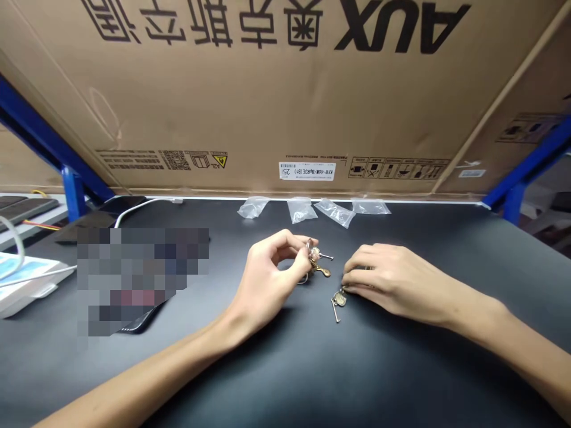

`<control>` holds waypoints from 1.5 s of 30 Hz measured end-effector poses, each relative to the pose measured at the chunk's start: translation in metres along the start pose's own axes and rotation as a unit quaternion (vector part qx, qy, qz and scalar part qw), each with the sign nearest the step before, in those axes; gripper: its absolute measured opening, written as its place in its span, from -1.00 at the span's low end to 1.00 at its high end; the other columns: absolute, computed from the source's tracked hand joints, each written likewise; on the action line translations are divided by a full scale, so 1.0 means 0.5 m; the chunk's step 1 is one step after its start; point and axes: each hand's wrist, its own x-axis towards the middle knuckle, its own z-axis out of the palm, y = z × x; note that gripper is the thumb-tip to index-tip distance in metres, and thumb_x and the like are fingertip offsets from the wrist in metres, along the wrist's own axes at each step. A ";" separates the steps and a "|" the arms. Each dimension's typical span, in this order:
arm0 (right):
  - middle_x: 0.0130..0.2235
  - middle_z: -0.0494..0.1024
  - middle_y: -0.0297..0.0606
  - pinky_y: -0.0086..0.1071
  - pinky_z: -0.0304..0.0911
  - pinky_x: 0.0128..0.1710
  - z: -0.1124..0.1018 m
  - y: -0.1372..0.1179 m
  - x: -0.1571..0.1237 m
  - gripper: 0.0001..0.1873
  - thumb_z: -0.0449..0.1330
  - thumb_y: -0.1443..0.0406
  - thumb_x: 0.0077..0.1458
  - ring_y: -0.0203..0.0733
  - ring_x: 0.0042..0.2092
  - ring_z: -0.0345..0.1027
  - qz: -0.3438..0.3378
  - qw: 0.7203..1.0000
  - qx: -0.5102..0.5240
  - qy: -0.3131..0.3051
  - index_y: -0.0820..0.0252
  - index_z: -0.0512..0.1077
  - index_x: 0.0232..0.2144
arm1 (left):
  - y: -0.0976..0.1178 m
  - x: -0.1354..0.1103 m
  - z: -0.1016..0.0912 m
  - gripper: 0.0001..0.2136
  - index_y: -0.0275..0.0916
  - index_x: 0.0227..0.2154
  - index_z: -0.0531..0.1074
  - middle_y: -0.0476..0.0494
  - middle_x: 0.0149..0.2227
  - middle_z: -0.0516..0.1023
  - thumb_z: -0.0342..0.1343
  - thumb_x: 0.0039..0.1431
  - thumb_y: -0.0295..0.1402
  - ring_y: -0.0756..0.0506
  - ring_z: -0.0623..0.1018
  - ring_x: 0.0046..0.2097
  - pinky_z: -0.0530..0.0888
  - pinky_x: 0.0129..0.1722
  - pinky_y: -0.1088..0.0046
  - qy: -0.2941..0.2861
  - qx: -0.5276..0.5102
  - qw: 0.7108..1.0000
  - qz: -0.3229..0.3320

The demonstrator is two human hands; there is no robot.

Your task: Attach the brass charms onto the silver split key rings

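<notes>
My left hand (276,270) is closed in a pinch above the dark tabletop. Thumb and forefinger grip a small metal ring with a bunch of charms (316,254); a tiny key (327,257) and a gold-coloured pendant (323,271) hang from it. Partly behind the thumb, a thin ring (304,279) shows. To the right, my right hand (388,276) has its fingers pressed together, with the tips at the top of another charm set. This one has a round coin-like charm (341,298) and a small key charm (335,311). The right fingertips' grip is partly hidden.
Several clear plastic bags (301,209) lie along the back of the black table (285,380). Behind them stands a large cardboard box (267,107), between blue metal posts (74,190). A blurred-out device (143,279), a white cable (143,205) and a white box (31,285) are left.
</notes>
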 end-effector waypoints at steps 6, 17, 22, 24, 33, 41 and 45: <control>-0.18 0.55 -0.24 -0.25 0.25 -0.16 -0.018 -0.014 0.002 -0.81 0.16 0.20 0.25 -0.15 -0.19 0.37 0.027 0.998 0.038 0.030 0.10 0.53 -0.19 | -0.003 0.003 0.001 -0.81 -0.28 -0.44 0.40 -0.20 -0.15 0.60 0.14 0.21 -0.28 -0.09 0.63 -0.26 0.54 -0.30 0.41 -0.008 -0.012 1.000 -0.012; -0.33 0.52 -0.22 -0.31 0.22 -0.26 0.007 -0.037 0.009 -0.75 0.04 0.31 0.33 -0.19 -0.29 0.34 -0.028 0.998 -0.024 0.055 0.18 0.53 -0.25 | -0.007 0.002 0.001 -0.81 -0.26 -0.46 0.40 -0.18 -0.17 0.61 0.13 0.22 -0.29 -0.11 0.61 -0.15 0.53 -0.16 0.39 -0.015 0.017 1.000 0.010; -0.25 0.55 -0.22 -0.31 0.27 -0.24 0.000 -0.032 0.008 -0.79 0.06 0.27 0.33 -0.18 -0.23 0.38 0.022 0.995 0.040 0.090 0.17 0.50 -0.20 | -0.005 0.001 0.000 -0.86 -0.25 -0.44 0.42 -0.18 -0.17 0.62 0.12 0.20 -0.34 -0.14 0.61 -0.10 0.53 -0.12 0.35 -0.018 0.053 0.998 0.026; -0.23 0.55 -0.24 -0.32 0.28 -0.23 -0.002 -0.034 0.009 -0.81 0.07 0.27 0.33 -0.18 -0.22 0.39 0.060 0.989 0.081 0.112 0.15 0.48 -0.20 | -0.004 0.000 0.000 -0.89 -0.24 -0.45 0.42 -0.16 -0.19 0.63 0.11 0.19 -0.38 -0.13 0.60 -0.09 0.52 -0.09 0.35 -0.024 0.081 0.996 0.043; -0.24 0.53 -0.26 -0.32 0.27 -0.21 -0.002 -0.051 0.019 -0.88 0.09 0.30 0.31 -0.19 -0.21 0.38 0.127 0.966 0.122 0.190 0.16 0.43 -0.25 | -0.007 -0.014 0.016 -0.91 -0.23 -0.44 0.39 -0.13 -0.21 0.65 0.09 0.13 -0.52 -0.07 0.62 -0.18 0.51 -0.16 0.44 -0.074 0.201 0.957 0.197; -0.24 0.53 -0.26 -0.34 0.30 -0.21 0.009 -0.062 0.021 -0.88 0.07 0.34 0.32 -0.23 -0.23 0.41 0.100 0.965 0.125 0.209 0.19 0.41 -0.23 | 0.000 -0.019 0.022 -0.91 -0.20 -0.41 0.39 -0.09 -0.31 0.61 0.05 0.19 -0.46 -0.08 0.59 -0.24 0.51 -0.15 0.39 -0.107 0.200 0.961 0.159; -0.24 0.55 -0.24 -0.35 0.32 -0.23 0.014 -0.063 0.021 -0.86 0.06 0.35 0.33 -0.23 -0.25 0.44 0.081 0.966 0.119 0.215 0.21 0.42 -0.22 | 0.011 -0.019 0.022 -0.89 -0.22 -0.46 0.39 -0.06 -0.36 0.58 0.05 0.18 -0.46 -0.07 0.57 -0.28 0.50 -0.19 0.41 -0.118 0.150 0.977 0.091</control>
